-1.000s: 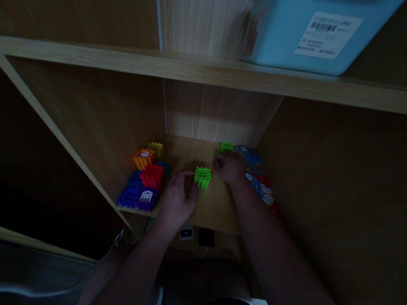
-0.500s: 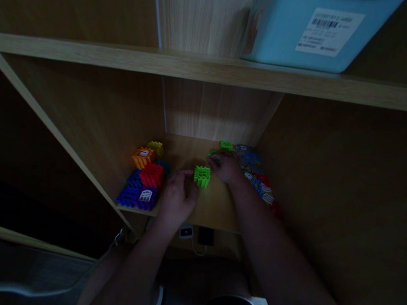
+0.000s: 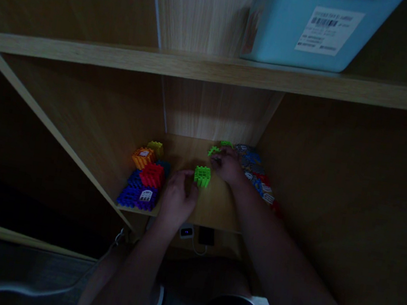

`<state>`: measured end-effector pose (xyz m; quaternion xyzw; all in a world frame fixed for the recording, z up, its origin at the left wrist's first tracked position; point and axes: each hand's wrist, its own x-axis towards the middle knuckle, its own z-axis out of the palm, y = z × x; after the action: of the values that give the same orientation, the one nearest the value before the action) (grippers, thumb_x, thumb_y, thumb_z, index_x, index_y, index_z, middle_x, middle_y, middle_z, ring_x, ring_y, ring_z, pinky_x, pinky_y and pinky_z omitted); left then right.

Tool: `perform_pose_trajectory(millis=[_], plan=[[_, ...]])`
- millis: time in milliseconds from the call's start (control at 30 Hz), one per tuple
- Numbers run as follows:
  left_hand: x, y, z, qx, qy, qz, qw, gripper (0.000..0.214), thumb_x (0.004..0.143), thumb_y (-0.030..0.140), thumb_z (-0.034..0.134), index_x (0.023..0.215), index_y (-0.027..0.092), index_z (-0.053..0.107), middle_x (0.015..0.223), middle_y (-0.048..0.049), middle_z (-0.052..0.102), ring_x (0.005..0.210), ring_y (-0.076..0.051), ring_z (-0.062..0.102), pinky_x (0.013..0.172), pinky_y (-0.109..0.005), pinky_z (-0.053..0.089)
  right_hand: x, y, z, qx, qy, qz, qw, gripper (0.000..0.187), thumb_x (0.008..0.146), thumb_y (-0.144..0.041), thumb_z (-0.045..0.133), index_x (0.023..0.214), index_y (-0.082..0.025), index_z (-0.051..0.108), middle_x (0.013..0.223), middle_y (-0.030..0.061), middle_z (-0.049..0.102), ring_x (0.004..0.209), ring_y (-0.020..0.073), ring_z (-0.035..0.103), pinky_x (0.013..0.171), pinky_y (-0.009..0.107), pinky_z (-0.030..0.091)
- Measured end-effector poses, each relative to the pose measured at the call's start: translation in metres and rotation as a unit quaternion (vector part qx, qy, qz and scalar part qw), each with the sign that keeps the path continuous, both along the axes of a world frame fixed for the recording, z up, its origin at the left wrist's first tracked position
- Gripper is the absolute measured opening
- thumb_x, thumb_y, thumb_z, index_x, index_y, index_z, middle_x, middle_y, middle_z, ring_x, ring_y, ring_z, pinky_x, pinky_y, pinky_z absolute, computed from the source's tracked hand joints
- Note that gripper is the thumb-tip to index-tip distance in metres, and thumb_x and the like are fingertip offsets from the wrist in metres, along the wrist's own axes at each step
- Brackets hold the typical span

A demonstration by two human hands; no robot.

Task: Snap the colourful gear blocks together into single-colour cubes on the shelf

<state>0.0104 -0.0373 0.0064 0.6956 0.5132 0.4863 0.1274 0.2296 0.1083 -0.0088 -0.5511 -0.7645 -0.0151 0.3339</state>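
A bright green cube of interlocking plastic building pieces (image 3: 202, 176) stands in the middle of the low shelf. My left hand (image 3: 178, 197) is just left of it, thumb and forefinger apart, holding nothing. Farther back, my right hand (image 3: 226, 165) has its fingers curled together; whatever may be between them is hidden. Just beyond those fingertips lies a flat green building piece (image 3: 213, 151). Another green piece (image 3: 226, 143) shows behind the right hand, partly covered by it.
Built blocks stand on the left: yellow (image 3: 155, 148), orange (image 3: 143, 157), red (image 3: 152, 175) and purple (image 3: 137, 197). Loose flat pieces (image 3: 253, 158) line the right wall. Overhead, a shelf board (image 3: 200, 67) carries a light blue bin (image 3: 281, 32). A small white device (image 3: 186, 232) sits below.
My right hand has shifted slightly, and more of the flat green piece beside its fingertips shows. The rear green piece is more covered. My left hand and the green cube stay put.
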Motion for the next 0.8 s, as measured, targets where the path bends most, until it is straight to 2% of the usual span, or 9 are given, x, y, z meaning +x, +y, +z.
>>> perform_pose_trajectory(millis=[167, 267, 400, 500, 633, 733, 800], plan=[[0.000, 0.001, -0.001, 0.003, 0.003, 0.005, 1.000, 0.028, 0.097, 0.016, 0.064, 0.124, 0.019, 0.063, 0.124, -0.0130, 0.073, 0.122, -0.031, 0.070, 0.110, -0.052, 0.056, 0.001, 0.006, 0.006, 0.036, 0.074, 0.060, 0.995, 0.030, 0.092, -0.012, 0.060, 0.105, -0.022, 0.085, 0.122, 0.0123, 0.071, 0.113, 0.0258, 0.069, 0.105, 0.041, 0.057], [0.000, 0.002, -0.002, 0.004, 0.000, 0.008, 1.000, 0.028, 0.097, 0.018, 0.064, 0.125, 0.019, 0.063, 0.125, -0.0130, 0.074, 0.122, -0.031, 0.070, 0.110, -0.052, 0.057, 0.001, -0.001, 0.016, 0.077, 0.128, 0.069, 0.986, 0.029, 0.095, -0.013, 0.057, 0.104, -0.022, 0.083, 0.117, 0.0118, 0.070, 0.105, 0.0246, 0.070, 0.099, 0.039, 0.059], [-0.001, 0.000, 0.000, 0.014, -0.007, 0.004, 1.000, 0.029, 0.097, 0.016, 0.064, 0.126, 0.020, 0.063, 0.123, -0.0122, 0.073, 0.121, -0.030, 0.070, 0.109, -0.051, 0.058, -0.002, -0.015, 0.028, 0.120, 0.214, 0.058, 0.968, 0.019, 0.097, -0.025, 0.065, 0.110, -0.024, 0.079, 0.113, 0.0099, 0.072, 0.105, 0.0250, 0.069, 0.098, 0.040, 0.059], [-0.001, -0.005, 0.005, 0.043, 0.020, -0.006, 0.999, 0.029, 0.098, 0.015, 0.064, 0.127, 0.021, 0.065, 0.131, -0.0132, 0.070, 0.128, -0.030, 0.067, 0.113, -0.051, 0.056, -0.006, -0.021, 0.033, 0.052, 0.336, 0.079, 0.937, 0.021, 0.093, -0.040, 0.075, 0.106, -0.024, 0.079, 0.098, 0.0054, 0.075, 0.090, 0.0222, 0.069, 0.085, 0.036, 0.059], [0.002, -0.012, 0.011, 0.105, 0.102, -0.032, 0.989, 0.036, 0.100, 0.014, 0.063, 0.136, 0.022, 0.065, 0.167, -0.0151, 0.049, 0.155, -0.033, 0.048, 0.128, -0.057, 0.044, -0.013, -0.027, 0.039, -0.082, 0.488, 0.165, 0.853, 0.032, 0.080, -0.050, 0.088, 0.098, -0.025, 0.080, 0.087, 0.0001, 0.077, 0.079, 0.0176, 0.069, 0.075, 0.031, 0.057], [0.007, -0.016, 0.011, 0.131, 0.159, -0.059, 0.977, 0.045, 0.102, 0.015, 0.059, 0.147, 0.022, 0.062, 0.175, -0.0135, 0.041, 0.165, -0.035, 0.035, 0.132, -0.060, 0.039, -0.016, -0.035, 0.045, -0.150, 0.534, 0.234, 0.798, 0.034, 0.075, -0.049, 0.095, 0.095, -0.025, 0.081, 0.089, -0.0011, 0.078, 0.076, 0.0143, 0.068, 0.069, 0.027, 0.055], [0.009, -0.017, 0.009, 0.130, 0.178, -0.061, 0.974, 0.049, 0.104, 0.016, 0.057, 0.152, 0.023, 0.059, 0.176, -0.0123, 0.041, 0.166, -0.036, 0.032, 0.132, -0.062, 0.039, -0.018, -0.041, 0.049, -0.196, 0.536, 0.274, 0.774, 0.034, 0.074, -0.047, 0.098, 0.094, -0.025, 0.081, 0.090, -0.0012, 0.078, 0.074, 0.0133, 0.068, 0.067, 0.025, 0.055]])
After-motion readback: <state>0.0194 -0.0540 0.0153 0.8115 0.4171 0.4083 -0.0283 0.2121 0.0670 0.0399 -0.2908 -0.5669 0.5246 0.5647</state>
